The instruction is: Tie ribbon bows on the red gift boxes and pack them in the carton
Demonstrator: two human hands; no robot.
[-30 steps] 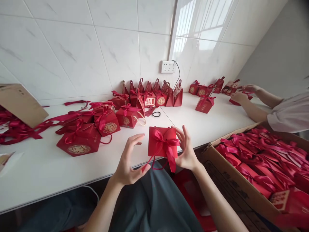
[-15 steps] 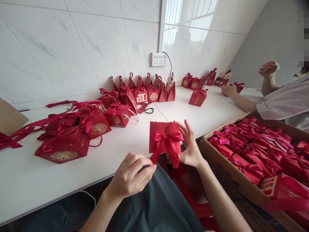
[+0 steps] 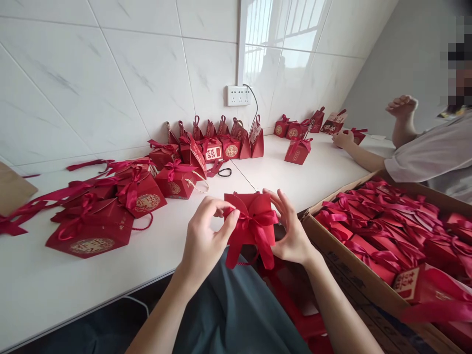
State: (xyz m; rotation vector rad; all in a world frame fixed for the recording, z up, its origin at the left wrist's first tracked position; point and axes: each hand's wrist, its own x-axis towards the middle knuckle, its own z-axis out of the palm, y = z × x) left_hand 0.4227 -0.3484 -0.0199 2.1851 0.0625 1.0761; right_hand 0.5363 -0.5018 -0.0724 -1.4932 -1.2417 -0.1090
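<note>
A small red gift box is held up over my lap, just off the table's front edge. Across its front lies a red ribbon bow with two tails hanging down. My right hand grips the box by its right side, fingers behind it and thumb near the lower corner. At the bow's left loop, my left hand pinches the ribbon between thumb and forefinger. A thin red cord droops below the box between the ribbon tails.
Several red gift boxes stand on the white table at left, with more along the tiled wall. A cardboard carton full of beribboned boxes sits at my right. Beyond it, a co-worker's hand touches another box.
My left hand has risen from the hanging ribbon tail to the bow's left loop. The left tail now hangs free. My right hand still holds the box, and the view has shifted slightly.
</note>
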